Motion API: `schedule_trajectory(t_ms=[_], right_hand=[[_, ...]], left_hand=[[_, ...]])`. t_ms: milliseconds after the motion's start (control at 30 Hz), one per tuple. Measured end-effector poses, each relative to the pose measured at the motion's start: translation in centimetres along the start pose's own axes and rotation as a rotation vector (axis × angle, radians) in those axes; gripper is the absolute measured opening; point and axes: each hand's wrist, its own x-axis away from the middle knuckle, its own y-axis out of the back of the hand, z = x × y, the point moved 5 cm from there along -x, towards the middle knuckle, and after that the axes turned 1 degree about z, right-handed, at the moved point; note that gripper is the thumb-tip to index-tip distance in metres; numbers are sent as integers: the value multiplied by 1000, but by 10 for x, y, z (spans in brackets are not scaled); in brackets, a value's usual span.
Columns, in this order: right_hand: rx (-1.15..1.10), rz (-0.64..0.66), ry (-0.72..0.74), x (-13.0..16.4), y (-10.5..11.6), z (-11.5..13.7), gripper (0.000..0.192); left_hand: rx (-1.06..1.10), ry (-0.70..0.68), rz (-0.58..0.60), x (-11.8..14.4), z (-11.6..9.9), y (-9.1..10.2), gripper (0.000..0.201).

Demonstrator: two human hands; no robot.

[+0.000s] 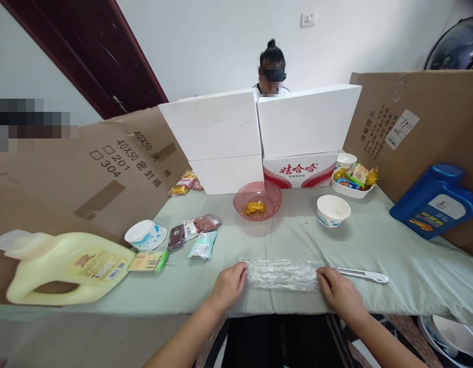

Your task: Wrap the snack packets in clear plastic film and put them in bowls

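One film [282, 276] held level between two hands

The left hand [227, 287] pinches the film's left end between thumb and forefinger; the right hand [338, 287] pinches its right end the same way, with the other fingers curled in. The film is at the table's [374, 240] near edge, its long axis running left to right, along that edge. Whether it touches the cloth is hard to tell, and its gripped ends are covered by the fingers.

One knife [362, 274] lies just right of it, pointing nearly the same way, its left end hidden by the right hand.

Four small packets [203, 245] lie together to the left, and a fifth [146, 261] beside one jug [71, 266]. One pink bowl [240, 207] holds a yellow packet [255, 207]. White bowls on the table number three: left [140, 235], front right [332, 217] and back right [346, 159], the last partly hidden. One tray [352, 192] holds snacks [358, 175] too overlapped to count. One blue bottle [437, 204] stands far right.
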Motion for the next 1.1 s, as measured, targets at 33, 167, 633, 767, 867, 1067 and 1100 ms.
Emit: schedule_trajectory(t_ms=[33,167,633,767,867,1067,1100], right_hand=[[56,-11,-16,-6,-3,1,28],[283,52,-56,-22,-12,5,25],[321,-85,406,-17,-24,58,46],[354,45,453,-9,-48,46,64],[397,13,385,1,-45,23,67],[432,-35,408,42,-19,10,72],[433,-35,414,50,-16,11,70]], left_hand=[[-22,49,8,-6,2,-4,23],[-131,184,88,-22,7,-20,21],[-132,-268,55,-4,-79,-41,71],[-141,-230,207,-3,-71,-56,84],[-177,-215,212,0,-52,-54,82],[-175,-124,-6,17,-52,-30,55],[-131,-138,-20,19,-60,-29,47]])
